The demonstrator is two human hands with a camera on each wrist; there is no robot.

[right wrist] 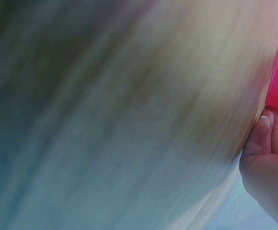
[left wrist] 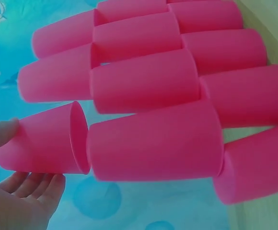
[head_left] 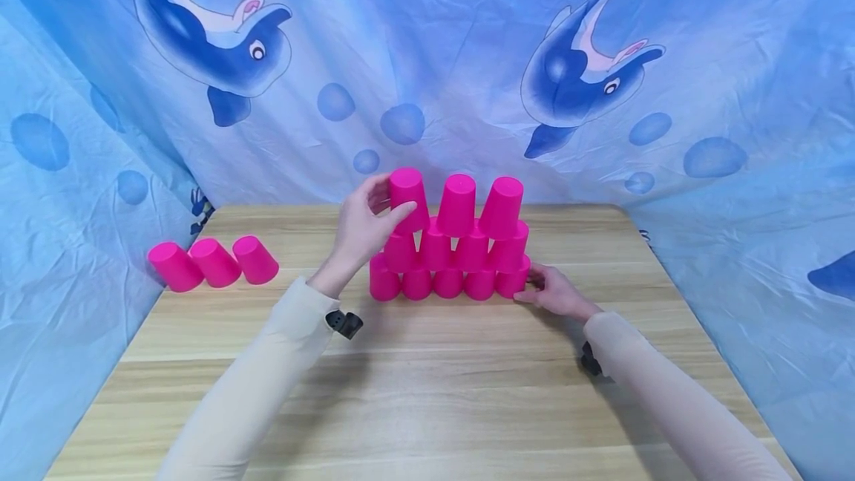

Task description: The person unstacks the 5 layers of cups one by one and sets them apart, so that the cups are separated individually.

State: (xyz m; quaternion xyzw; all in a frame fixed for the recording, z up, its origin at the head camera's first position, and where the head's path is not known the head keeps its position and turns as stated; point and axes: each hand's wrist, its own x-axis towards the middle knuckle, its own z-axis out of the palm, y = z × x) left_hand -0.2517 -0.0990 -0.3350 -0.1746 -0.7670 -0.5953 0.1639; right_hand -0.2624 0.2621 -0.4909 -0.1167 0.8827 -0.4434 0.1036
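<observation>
Pink cups stand upside down in a stacked wall on the table, with several in the bottom row (head_left: 448,285), several in the middle row (head_left: 436,252) and three on top. My left hand (head_left: 366,228) grips the top row's left cup (head_left: 406,188), thumb in front and fingers round its far side. In the left wrist view this cup's rim (left wrist: 80,143) is beside the base of a second-row cup (left wrist: 153,146). Low at the right end, my right hand (head_left: 554,293) holds the side of the last bottom-row cup (head_left: 510,284); the right wrist view shows only part of it.
Three more pink cups (head_left: 215,263) stand upside down in a row at the table's left edge. The wooden table (head_left: 427,392) reaches back to a blue curtain (head_left: 454,58) printed with dolphins, which also hangs at both sides.
</observation>
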